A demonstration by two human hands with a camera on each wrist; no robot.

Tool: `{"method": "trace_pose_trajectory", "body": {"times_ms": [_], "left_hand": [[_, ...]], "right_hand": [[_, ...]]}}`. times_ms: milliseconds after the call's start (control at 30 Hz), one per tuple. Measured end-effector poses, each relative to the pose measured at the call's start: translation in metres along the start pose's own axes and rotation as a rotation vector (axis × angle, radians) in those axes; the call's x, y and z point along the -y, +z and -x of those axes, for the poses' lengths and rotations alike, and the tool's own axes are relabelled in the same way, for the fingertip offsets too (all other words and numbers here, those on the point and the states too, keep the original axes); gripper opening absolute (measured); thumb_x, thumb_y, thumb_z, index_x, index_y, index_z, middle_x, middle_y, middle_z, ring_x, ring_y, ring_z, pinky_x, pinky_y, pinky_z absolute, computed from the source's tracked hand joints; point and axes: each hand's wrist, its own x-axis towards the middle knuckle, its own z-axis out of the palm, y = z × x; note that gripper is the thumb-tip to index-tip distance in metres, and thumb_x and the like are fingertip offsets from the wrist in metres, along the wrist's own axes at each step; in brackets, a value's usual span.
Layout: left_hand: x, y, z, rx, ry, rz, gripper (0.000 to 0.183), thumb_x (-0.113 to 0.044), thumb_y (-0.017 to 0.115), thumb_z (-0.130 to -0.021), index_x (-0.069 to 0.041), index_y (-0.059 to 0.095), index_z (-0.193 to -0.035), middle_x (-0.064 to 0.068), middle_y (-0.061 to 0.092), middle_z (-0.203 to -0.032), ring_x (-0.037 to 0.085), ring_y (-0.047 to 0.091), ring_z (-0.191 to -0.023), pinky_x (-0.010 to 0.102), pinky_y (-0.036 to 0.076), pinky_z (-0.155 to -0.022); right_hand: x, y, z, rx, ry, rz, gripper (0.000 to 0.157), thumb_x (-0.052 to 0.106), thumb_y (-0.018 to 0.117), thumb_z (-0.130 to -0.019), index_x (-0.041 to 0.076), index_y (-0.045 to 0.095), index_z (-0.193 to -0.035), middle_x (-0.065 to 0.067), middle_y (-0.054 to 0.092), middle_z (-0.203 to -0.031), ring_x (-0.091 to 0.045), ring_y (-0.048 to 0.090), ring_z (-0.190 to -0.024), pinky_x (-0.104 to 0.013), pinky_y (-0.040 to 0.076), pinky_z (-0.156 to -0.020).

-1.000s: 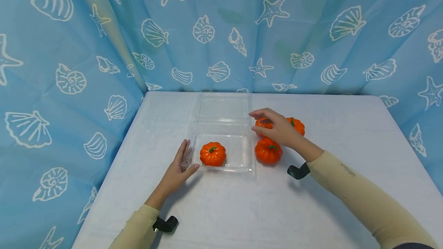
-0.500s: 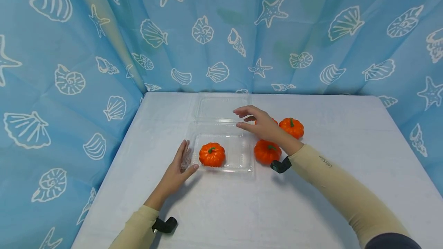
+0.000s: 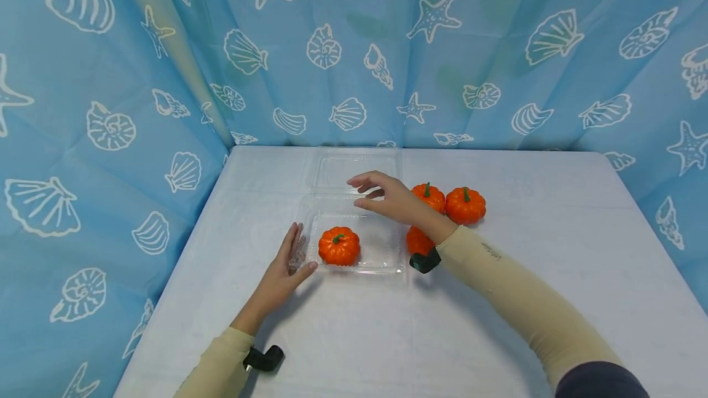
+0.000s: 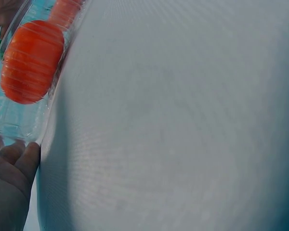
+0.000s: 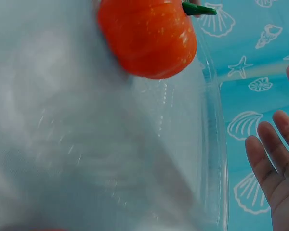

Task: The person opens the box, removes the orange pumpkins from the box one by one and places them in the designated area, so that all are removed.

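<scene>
A clear plastic clamshell container [image 3: 381, 244] lies open on the table, its lid [image 3: 332, 174] folded back toward the curtain. One small orange pumpkin [image 3: 339, 246] with a green stem sits in the left front part of its base. My left hand [image 3: 279, 281] rests against the container's left side, fingers straight and thumb by the front edge. My right hand [image 3: 387, 196] hovers over the rear of the base near the hinge. Its fingers [image 5: 279, 159] are spread, with nothing between them in the right wrist view.
Right of the container stand two more pumpkins, the rear one [image 3: 430, 197] and the far right one [image 3: 466, 206]. A third pumpkin [image 3: 419, 241] is partly hidden by my right forearm. A blue shell-patterned curtain [image 3: 354, 78] borders the white table [image 3: 354, 336].
My right hand has moved left, from above the loose pumpkins to over the container. The rear pumpkin is now less covered. My left hand and the pumpkin in the container have stayed put.
</scene>
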Motion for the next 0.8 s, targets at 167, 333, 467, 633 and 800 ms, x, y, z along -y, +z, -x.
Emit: {"method": "trace_pose_trajectory", "body": {"times_ms": [167, 333, 467, 633, 800], "left_hand": [[-0.001, 0.000, 0.000, 0.000, -0.004, 0.009, 0.097, -0.025, 0.073, -0.095, -0.015, 0.007, -0.165, -0.001, 0.017, -0.170, 0.029, 0.018, -0.154, 0.062, 0.031, -0.114], [-0.001, 0.000, -0.001, 0.008, -0.008, 0.018, 0.096, -0.025, 0.072, -0.096, -0.015, 0.006, -0.165, 0.000, 0.017, -0.170, 0.031, 0.019, -0.154, 0.062, 0.034, -0.112], [-0.001, 0.000, -0.002, 0.013, -0.008, 0.026, 0.096, -0.026, 0.072, -0.096, -0.016, 0.006, -0.165, -0.001, 0.017, -0.170, 0.030, 0.019, -0.154, 0.062, 0.033, -0.113], [0.000, 0.000, -0.002, 0.012, -0.006, 0.023, 0.096, -0.026, 0.072, -0.096, -0.017, 0.005, -0.165, -0.002, 0.016, -0.170, 0.029, 0.019, -0.154, 0.061, 0.035, -0.112], [-0.001, 0.000, -0.001, 0.009, -0.012, 0.021, 0.096, -0.025, 0.072, -0.096, -0.016, 0.006, -0.165, -0.002, 0.016, -0.170, 0.029, 0.020, -0.154, 0.061, 0.036, -0.111]], "right_hand": [[0.003, 0.008, -0.007, 0.057, -0.003, -0.021, 0.044, 0.017, 0.072, -0.096, 0.009, 0.059, -0.138, -0.007, 0.060, -0.137, -0.035, 0.058, -0.123, -0.043, 0.051, -0.104], [0.001, 0.014, -0.012, 0.178, 0.033, -0.022, 0.046, 0.013, 0.073, -0.095, 0.010, 0.059, -0.139, -0.015, 0.058, -0.139, -0.034, 0.057, -0.125, -0.046, 0.050, -0.104], [0.001, 0.015, -0.013, 0.278, 0.057, -0.023, 0.048, 0.011, 0.073, -0.094, 0.008, 0.058, -0.141, -0.019, 0.056, -0.142, -0.035, 0.056, -0.127, -0.047, 0.049, -0.106], [0.003, 0.016, -0.013, 0.374, 0.093, -0.031, 0.050, 0.008, 0.071, -0.094, 0.006, 0.056, -0.142, -0.019, 0.054, -0.145, -0.038, 0.053, -0.131, -0.047, 0.048, -0.107], [0.003, 0.019, -0.013, 0.457, 0.116, -0.012, 0.052, 0.007, 0.070, -0.093, 0.006, 0.055, -0.143, -0.016, 0.052, -0.147, -0.035, 0.051, -0.134, -0.048, 0.046, -0.109]]}}
